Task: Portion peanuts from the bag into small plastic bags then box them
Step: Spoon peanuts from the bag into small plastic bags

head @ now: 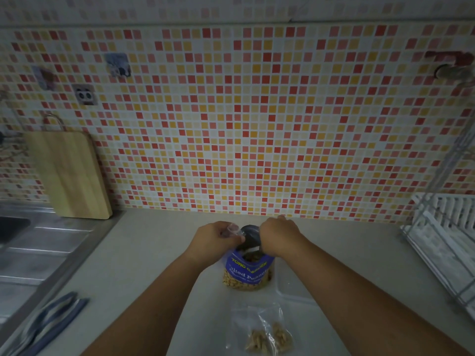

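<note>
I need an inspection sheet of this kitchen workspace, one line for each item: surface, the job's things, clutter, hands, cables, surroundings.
Surface: pale countertop, dimly lit.
Job's things: blue peanut bag stands upright with its top open; small plastic bags holding peanuts lie nearer the person; a clear tray or lid lies right of the bag, hard to make out.
Clutter: blue-handled utensil, perhaps tongs, at the counter's left edge.
Hands: left hand and right hand grip the peanut bag's top, one on each side.
Cables: nothing seen.
Surroundings: mosaic tile wall, wooden cutting board leaning against it, steel sink left, white dish rack right, wall socket.
</note>
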`<act>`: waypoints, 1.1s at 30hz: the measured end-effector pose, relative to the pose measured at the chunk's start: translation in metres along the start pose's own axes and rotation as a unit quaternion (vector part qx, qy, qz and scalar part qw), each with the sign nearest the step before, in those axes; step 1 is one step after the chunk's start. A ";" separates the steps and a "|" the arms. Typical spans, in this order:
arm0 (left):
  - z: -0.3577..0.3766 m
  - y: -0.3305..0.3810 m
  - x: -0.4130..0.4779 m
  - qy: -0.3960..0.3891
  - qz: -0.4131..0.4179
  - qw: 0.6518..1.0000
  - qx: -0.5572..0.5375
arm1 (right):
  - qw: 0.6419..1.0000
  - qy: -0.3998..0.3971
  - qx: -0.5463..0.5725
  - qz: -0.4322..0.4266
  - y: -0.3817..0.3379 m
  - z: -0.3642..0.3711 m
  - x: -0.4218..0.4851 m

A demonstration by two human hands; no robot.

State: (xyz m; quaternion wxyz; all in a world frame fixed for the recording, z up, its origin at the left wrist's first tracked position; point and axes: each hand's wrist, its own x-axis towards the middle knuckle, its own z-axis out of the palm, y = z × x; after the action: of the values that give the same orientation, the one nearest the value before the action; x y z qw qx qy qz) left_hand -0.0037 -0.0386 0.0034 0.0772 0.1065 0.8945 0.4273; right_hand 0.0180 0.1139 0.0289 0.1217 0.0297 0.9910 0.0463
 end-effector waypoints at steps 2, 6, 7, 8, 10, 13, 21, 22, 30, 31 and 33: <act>0.000 -0.001 0.001 0.003 -0.004 1.000 -0.010 | 1.000 0.014 -0.007 -0.009 0.001 -0.011 -0.003; 0.000 -0.003 0.001 0.003 -0.007 1.000 -0.016 | 0.999 0.004 -0.020 -0.027 -0.002 -0.024 -0.005; 0.001 -0.003 0.001 0.003 -0.008 1.000 -0.017 | 0.999 -0.014 -0.027 -0.020 -0.003 -0.023 -0.004; 0.001 -0.004 0.001 0.004 -0.007 1.000 -0.017 | 0.999 -0.025 -0.032 -0.012 -0.005 -0.020 -0.002; 0.001 -0.004 0.001 0.008 -0.008 1.000 -0.018 | 0.999 -0.018 -0.034 0.000 -0.010 -0.009 0.001; 0.000 -0.004 0.001 0.009 -0.008 1.000 -0.023 | 0.999 0.003 0.026 0.042 -0.018 0.019 0.005; 0.001 -0.005 0.002 0.002 -0.002 0.999 -0.034 | 0.966 0.021 0.207 0.152 -0.017 0.033 0.016; 0.000 -0.005 0.001 0.002 -0.004 0.999 -0.041 | 0.961 0.020 0.226 0.160 -0.014 0.031 0.017; -0.008 -0.004 -0.002 -0.026 -0.013 0.990 -0.135 | 0.965 -0.073 0.221 0.117 0.021 0.032 0.019; -0.010 -0.004 -0.002 -0.024 -0.011 0.990 -0.138 | 0.971 -0.100 0.180 0.118 0.023 0.029 0.019; -0.012 -0.006 0.000 -0.015 -0.007 0.992 -0.126 | 0.972 -0.140 0.146 0.120 0.028 0.022 0.020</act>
State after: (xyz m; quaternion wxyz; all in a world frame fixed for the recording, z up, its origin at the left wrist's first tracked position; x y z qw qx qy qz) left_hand -0.0070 -0.0514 0.0060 0.1063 0.0959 0.8328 0.5348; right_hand 0.0049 0.1447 0.0054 0.2472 0.1716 0.9495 -0.0890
